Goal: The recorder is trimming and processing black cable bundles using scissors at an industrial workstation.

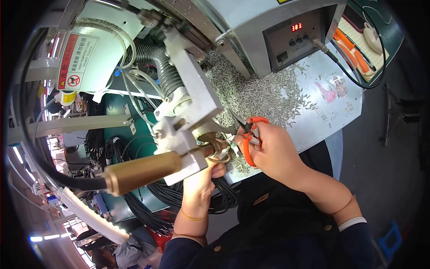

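Observation:
My right hand [277, 150] is closed around a pair of orange-handled pliers [247, 150], whose dark jaws point up and left over the pile of small metal pins [262, 96]. My left hand [204, 177] is beneath the soldering head, just left of the pliers. Its fingers are curled, but the machine partly hides them, and whatever they pinch is too small to make out. Above that hand is the soldering iron's brass-coloured barrel [143, 172], clamped in a white metal bracket [190, 168]. Both hands nearly meet by the iron's tip.
A grey control box [289, 40] with a red digital display stands behind the pins on a pale metal worktop [304, 127]. Bundled black cables [148, 208] hang at left. A corrugated hose [156, 67] runs down to the head. More orange-handled tools [354, 51] lie at far right.

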`<move>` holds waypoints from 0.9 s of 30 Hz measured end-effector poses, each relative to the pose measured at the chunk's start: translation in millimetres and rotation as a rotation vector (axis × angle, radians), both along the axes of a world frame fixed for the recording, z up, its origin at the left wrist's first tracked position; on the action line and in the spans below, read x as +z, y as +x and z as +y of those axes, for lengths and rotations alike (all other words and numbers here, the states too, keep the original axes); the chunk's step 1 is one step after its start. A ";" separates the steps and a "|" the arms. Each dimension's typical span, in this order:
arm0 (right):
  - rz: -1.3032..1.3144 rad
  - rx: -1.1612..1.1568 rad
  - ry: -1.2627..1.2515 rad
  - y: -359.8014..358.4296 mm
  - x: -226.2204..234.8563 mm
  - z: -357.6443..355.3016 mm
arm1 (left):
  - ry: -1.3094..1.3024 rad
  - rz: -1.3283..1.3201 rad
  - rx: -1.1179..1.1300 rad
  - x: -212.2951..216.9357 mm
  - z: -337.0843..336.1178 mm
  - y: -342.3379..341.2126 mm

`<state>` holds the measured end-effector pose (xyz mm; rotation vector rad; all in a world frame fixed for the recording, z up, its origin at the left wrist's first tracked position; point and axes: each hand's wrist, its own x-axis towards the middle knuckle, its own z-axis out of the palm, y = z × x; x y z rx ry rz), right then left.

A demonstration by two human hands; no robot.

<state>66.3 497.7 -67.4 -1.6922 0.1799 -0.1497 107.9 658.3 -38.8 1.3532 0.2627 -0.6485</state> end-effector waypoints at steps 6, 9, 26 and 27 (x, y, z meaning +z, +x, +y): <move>0.033 0.022 0.016 0.6 0.6 -1.4 | 0.000 0.000 -0.014 -0.6 0.8 0.8; 0.029 0.003 0.020 -1.0 0.4 -0.2 | -0.006 0.002 -0.010 0.8 0.5 0.4; -0.191 -0.155 -0.180 -44.7 18.8 1.4 | -0.007 -0.167 -0.019 16.2 3.1 -53.4; -0.233 -0.080 -0.210 -46.5 19.3 3.1 | -0.008 -0.167 -0.019 16.0 5.3 -57.0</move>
